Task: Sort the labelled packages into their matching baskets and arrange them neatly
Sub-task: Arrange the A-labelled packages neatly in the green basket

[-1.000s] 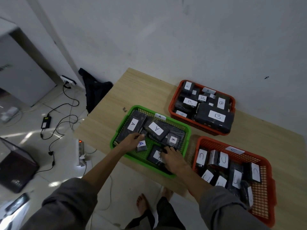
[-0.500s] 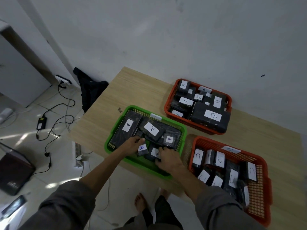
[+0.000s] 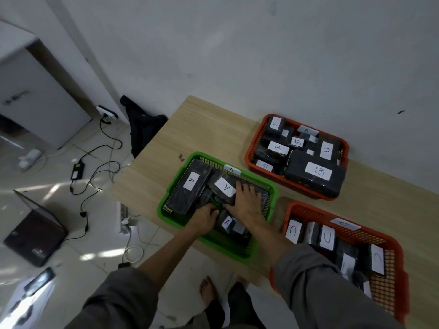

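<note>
A green basket (image 3: 273, 193) tagged A stands on the near left part of the wooden table (image 3: 213, 129) and holds black wrapped packages labelled A. A long package (image 3: 190, 188) lies along its left side, with a second one (image 3: 225, 186) beside it. My right hand (image 3: 248, 201) lies flat with spread fingers on the packages in the basket's right half. My left hand (image 3: 205, 217) reaches in at the front, fingers curled down among the packages; what they hold is hidden. A small A package (image 3: 226, 223) lies between my hands.
An orange basket (image 3: 248, 157) of B packages stands at the back by the wall. Another orange basket (image 3: 308, 207) of C packages stands at the near right. On the floor to the left lie cables, a power adapter (image 3: 77, 170) and a laptop (image 3: 35, 231).
My right hand has slid from the basket's front up onto the packages in the right half and spread flat. My left hand has moved slightly right, toward the basket's front.
</note>
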Motion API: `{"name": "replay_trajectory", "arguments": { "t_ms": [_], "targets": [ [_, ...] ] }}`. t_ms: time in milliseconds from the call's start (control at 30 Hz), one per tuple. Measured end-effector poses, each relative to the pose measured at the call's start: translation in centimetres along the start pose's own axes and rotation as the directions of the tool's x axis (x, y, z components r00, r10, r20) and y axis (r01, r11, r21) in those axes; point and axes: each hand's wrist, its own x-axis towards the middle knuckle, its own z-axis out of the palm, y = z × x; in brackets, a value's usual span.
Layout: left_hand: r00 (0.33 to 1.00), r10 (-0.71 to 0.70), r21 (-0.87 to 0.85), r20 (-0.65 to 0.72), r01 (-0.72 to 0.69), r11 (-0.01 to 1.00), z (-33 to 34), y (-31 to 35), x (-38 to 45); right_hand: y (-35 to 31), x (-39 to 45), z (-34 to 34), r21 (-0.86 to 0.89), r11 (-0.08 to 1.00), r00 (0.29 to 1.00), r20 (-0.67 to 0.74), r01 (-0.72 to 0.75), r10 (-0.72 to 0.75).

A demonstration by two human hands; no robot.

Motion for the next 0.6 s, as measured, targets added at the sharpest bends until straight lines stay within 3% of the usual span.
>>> {"name": "replay_trajectory", "arguments": {
  "t_ms": [133, 333, 400, 600],
  "targets": [
    [1.000, 0.018, 0.075, -0.013, -0.017, 0.997, 0.2, 0.1, 0.3, 1.0, -0.3, -0.2, 0.002, 0.999, 0.995, -0.084, 0.046, -0.045],
    [0.989, -0.062, 0.125, 0.136, 0.045, 0.991, 1.3, 0.8, -0.1, 4.1, -1.1, -2.7, 0.089, 0.994, 0.992, -0.113, 0.066, -0.056],
    [0.989, -0.074, 0.167, 0.128, 0.052, 0.985, 1.6, 0.8, 0.1, 5.2, -1.5, -3.0, 0.119, 0.990, 0.993, -0.100, 0.077, -0.065],
    [0.999, 0.051, 0.056, 0.014, -0.052, 0.997, 0.7, 1.4, 0.3, 7.0, -2.7, -2.9, 0.186, 0.982, 0.992, -0.121, 0.042, -0.020]
  ]
}}
